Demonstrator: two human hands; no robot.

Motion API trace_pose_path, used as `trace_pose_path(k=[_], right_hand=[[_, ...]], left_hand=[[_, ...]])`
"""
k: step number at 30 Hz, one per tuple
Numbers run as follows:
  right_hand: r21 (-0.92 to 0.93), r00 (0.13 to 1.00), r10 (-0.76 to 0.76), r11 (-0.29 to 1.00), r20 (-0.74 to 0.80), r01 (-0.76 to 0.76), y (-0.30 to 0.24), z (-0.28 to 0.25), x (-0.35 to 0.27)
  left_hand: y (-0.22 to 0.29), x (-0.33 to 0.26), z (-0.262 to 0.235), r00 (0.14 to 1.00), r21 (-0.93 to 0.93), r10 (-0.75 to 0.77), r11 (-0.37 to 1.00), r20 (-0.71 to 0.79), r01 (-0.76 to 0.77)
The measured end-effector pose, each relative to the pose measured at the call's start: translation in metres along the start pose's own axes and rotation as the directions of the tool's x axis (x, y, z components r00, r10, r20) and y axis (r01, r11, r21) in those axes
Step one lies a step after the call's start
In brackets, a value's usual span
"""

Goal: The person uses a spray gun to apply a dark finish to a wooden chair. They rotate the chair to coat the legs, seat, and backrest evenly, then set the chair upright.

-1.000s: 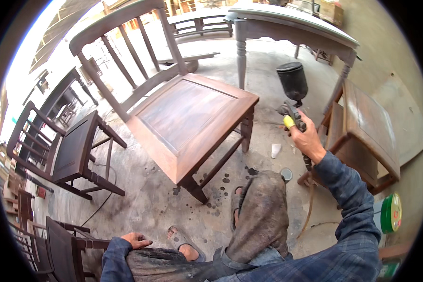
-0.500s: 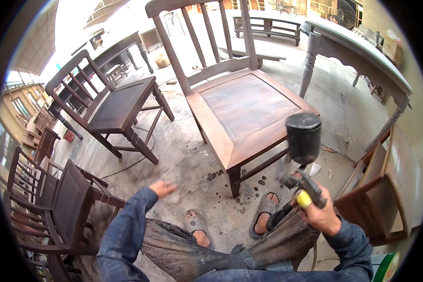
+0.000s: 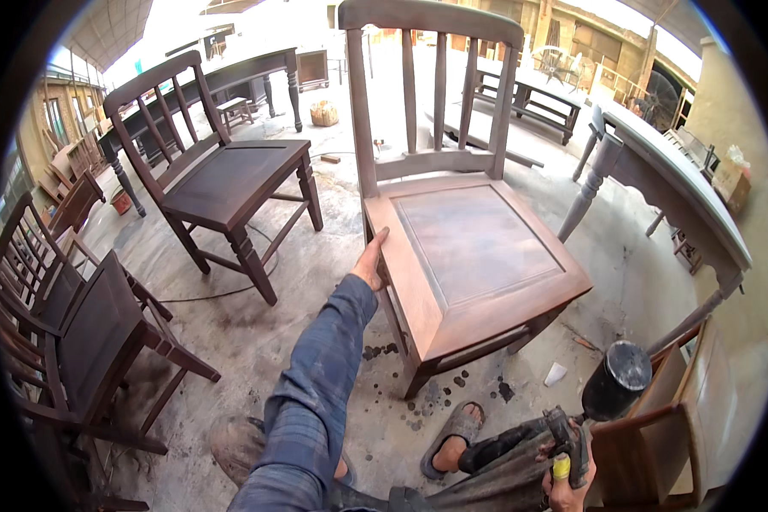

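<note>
My left hand [image 3: 369, 264] reaches out to the wooden chair [image 3: 478, 243] in front of me. Its thumb lies on top of the left edge of the seat and its fingers go under the edge, partly hidden. That chair has a lighter, reddish-brown seat with a patchy dull panel, and a slatted back. Low at the right, my right hand [image 3: 569, 493] is wrapped round a spray gun [image 3: 567, 439] with a yellow part near the grip. The gun's black cup [image 3: 619, 380] leans to the right, away from the chair.
A dark finished chair [image 3: 235, 179] stands at the left, with more dark chairs [image 3: 98, 350] nearer. A grey table [image 3: 666, 183] is at the right, above a wooden piece [image 3: 657, 444] beside my right hand. A hose [image 3: 222, 294] crosses the stained floor.
My left hand has moved forward from open air and taken hold of the seat's edge. My right hand has lowered the spray gun towards me, and its cup now tilts. The view has shifted.
</note>
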State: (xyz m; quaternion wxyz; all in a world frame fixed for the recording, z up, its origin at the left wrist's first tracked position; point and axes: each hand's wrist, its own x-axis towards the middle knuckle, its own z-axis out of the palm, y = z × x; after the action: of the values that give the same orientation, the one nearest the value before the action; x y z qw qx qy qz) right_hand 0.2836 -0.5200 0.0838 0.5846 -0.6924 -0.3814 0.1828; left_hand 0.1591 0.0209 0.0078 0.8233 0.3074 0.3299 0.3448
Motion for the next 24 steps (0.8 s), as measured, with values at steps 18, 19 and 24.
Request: trace_pose_path(k=[18,19,24], right_hand=[[0.068,0.989,0.076,0.995,-0.126,-0.068,-0.015,-0.007,-0.001],[0.047,0.988,0.088,0.995,-0.128,-0.082,-0.014,-0.016,-0.005],[0.072,0.989,0.120,0.991,-0.090,-0.114,0.002,-0.032,-0.003]], left_hand=[[-0.079,-0.102,-0.058,0.899,-0.297,0.283,0.874,-0.334,-0.385],[-0.085,-0.116,-0.064,0.893,-0.282,0.258,0.884,-0.368,-0.372],[-0.086,-0.205,-0.085,0.832,-0.284,0.390,0.809,-0.394,-0.514]])
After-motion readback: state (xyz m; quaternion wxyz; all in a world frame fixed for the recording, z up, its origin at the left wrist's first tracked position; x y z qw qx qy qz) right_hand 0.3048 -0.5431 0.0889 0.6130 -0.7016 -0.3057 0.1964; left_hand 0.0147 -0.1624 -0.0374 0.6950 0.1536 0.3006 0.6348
